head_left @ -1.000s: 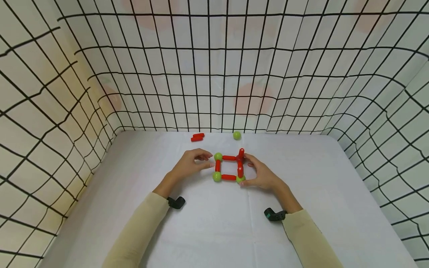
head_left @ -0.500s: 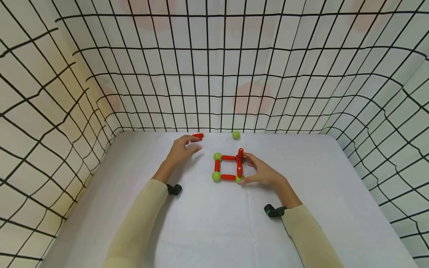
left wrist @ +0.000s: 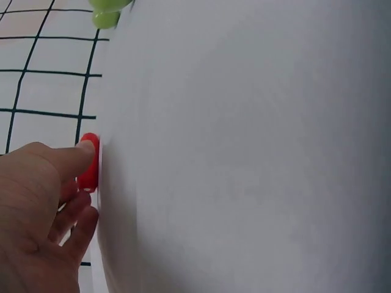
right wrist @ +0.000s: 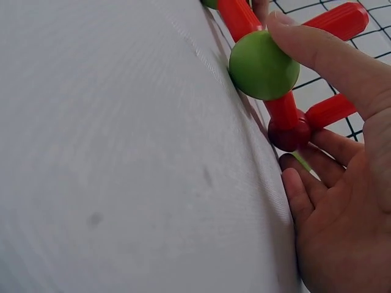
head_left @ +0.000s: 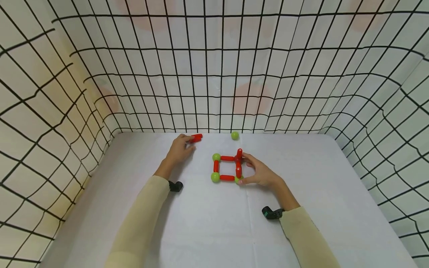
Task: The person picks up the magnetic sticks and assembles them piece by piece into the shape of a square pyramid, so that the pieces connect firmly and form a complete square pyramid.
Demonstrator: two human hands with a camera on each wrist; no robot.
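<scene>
A square ball-and-stick frame (head_left: 227, 178) of red sticks lies on the table. Three of its corner balls are green; the far right one is dark red (right wrist: 289, 131). Two more red sticks stick up from the right side. My right hand (head_left: 262, 174) holds this side, thumb on the near green ball (right wrist: 264, 65), fingers by the red ball. Farther back, my left hand (head_left: 180, 149) reaches to two loose red sticks (head_left: 197, 137). Its fingertips touch one stick; the thumb looks apart from it in the head view but overlaps the red stick (left wrist: 90, 165) in the left wrist view.
A loose green ball (head_left: 235, 135) lies at the table's back edge. A black wire grid (head_left: 214, 75) before white cloth closes off the back and both sides. White cloth (head_left: 207, 223) covers the table.
My left hand has moved from beside the frame's left corner back and left to the loose red sticks. The near loose stick has shifted slightly. My right hand stays at the frame.
</scene>
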